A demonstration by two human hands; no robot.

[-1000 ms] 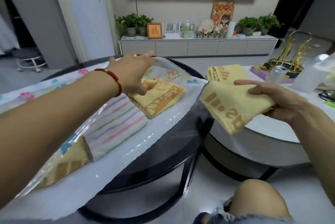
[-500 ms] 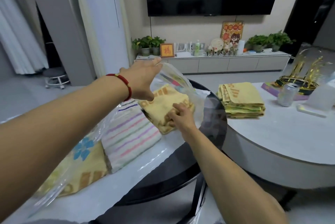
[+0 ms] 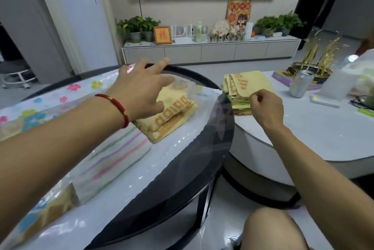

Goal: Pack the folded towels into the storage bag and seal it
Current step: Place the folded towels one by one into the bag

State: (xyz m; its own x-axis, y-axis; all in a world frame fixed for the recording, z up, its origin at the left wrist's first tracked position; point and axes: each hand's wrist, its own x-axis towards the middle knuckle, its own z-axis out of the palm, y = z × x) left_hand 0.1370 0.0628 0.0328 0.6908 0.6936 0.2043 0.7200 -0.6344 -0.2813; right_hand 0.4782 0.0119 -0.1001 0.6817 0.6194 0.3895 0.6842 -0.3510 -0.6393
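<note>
Towels, stack: folded yellow stack [image 3: 245, 87] on the pale counter [image 3: 315, 132], at its left edge, beside the dark counter.
Bag: clear plastic with flower prints [image 3: 85, 89], lying flat across the dark round counter [image 3: 206, 160], mouth toward the right.
Towels, packed: yellow towel [image 3: 172, 116] nearest the mouth; striped towel [image 3: 113, 156] next to it; another yellow towel [image 3: 46, 215] at the near end, blurred.
Around: can [image 3: 301, 83] and gold ornament [image 3: 315, 63] stand on the pale counter behind the stack, well apart from it; small flat items lie further right, too blurred to name.
In the way: dark counter's rim lies between the bag's mouth and the stack; the two counters meet there.
Left hand: [image 3: 141, 91] over the bag's mouth end, above the packed yellow towel; fingers [image 3: 159, 63] spread and straight, gripping nothing; cannot tell whether the palm touches the plastic. Red bracelet [image 3: 115, 106] on the wrist.
Right hand: [image 3: 266, 106] at the near right corner of the stack; fingers [image 3: 256, 98] curled, fingertips at the stack's edge; cannot tell whether they pinch a towel.
Knee: [image 3: 273, 229] bottom right, below the counters.
</note>
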